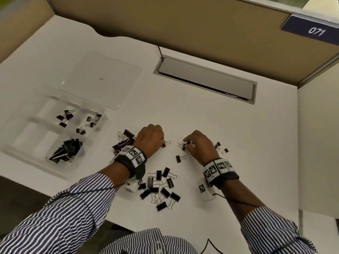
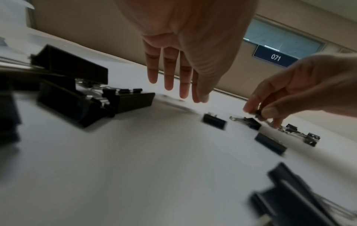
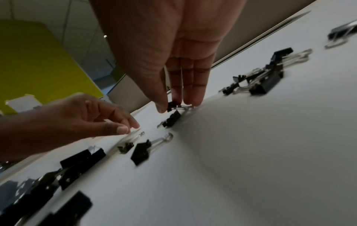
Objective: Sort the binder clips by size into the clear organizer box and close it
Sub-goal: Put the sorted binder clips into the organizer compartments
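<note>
Right hand point(image 1: 199, 145) pinches small binder clip point(image 3: 172, 105) between thumb and fingertips, low over white desk point(image 1: 238, 134). Left hand point(image 1: 151, 139) hovers just beside, fingers straight, holding nothing. Loose clips point(image 1: 161, 187) scattered near both wrists. Clear organizer box point(image 1: 25, 143) sits far left, lid point(image 1: 102, 77) open, clips in three compartments.

The binder clips point(image 1: 159, 187) are seen as matt black bodies with shiny wire handles of metal. The organizer box point(image 1: 45, 125) is made of clear, glossy plastic. The bench point(image 1: 238, 143) is finished smooth, white and matt. Striped cloth is worn as sleeves point(image 1: 64, 217).
</note>
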A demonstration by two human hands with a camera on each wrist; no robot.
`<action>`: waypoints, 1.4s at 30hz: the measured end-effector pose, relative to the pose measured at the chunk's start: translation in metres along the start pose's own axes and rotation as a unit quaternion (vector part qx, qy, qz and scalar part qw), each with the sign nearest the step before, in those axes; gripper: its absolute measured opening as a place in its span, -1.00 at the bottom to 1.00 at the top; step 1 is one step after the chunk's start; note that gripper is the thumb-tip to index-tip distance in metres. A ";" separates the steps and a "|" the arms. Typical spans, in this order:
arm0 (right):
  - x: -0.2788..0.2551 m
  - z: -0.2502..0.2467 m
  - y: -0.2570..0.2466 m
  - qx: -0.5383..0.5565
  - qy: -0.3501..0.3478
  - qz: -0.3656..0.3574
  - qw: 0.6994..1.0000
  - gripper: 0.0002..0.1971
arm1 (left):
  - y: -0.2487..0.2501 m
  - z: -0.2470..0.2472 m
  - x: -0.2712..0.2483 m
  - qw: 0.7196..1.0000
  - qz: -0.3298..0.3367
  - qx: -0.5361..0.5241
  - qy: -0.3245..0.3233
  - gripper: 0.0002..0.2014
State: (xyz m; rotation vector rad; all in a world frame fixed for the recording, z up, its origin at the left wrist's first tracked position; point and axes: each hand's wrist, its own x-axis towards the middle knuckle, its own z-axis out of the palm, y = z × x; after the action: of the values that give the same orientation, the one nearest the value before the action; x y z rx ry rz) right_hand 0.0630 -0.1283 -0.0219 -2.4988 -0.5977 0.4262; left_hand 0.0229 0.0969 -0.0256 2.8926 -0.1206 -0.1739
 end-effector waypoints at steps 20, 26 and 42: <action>-0.010 0.009 -0.011 -0.054 -0.006 -0.022 0.998 -0.70 | 0.051 0.009 -0.042 0.979 -0.125 0.141 -0.076 -0.46; -0.021 -0.001 0.000 -0.006 0.025 0.017 1.000 -0.68 | 0.058 0.008 -0.045 0.988 -0.081 0.120 -0.055 -0.65; -0.030 0.006 0.008 0.013 0.035 0.033 0.999 -0.72 | 0.075 0.017 -0.047 0.997 -0.017 0.061 -0.054 -0.45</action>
State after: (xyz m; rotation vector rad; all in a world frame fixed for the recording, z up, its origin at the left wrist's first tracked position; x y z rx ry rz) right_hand 0.0378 -0.1464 -0.0256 -2.5024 -0.4809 0.3675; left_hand -0.0305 0.0252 -0.0184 3.0087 -0.1057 -0.3406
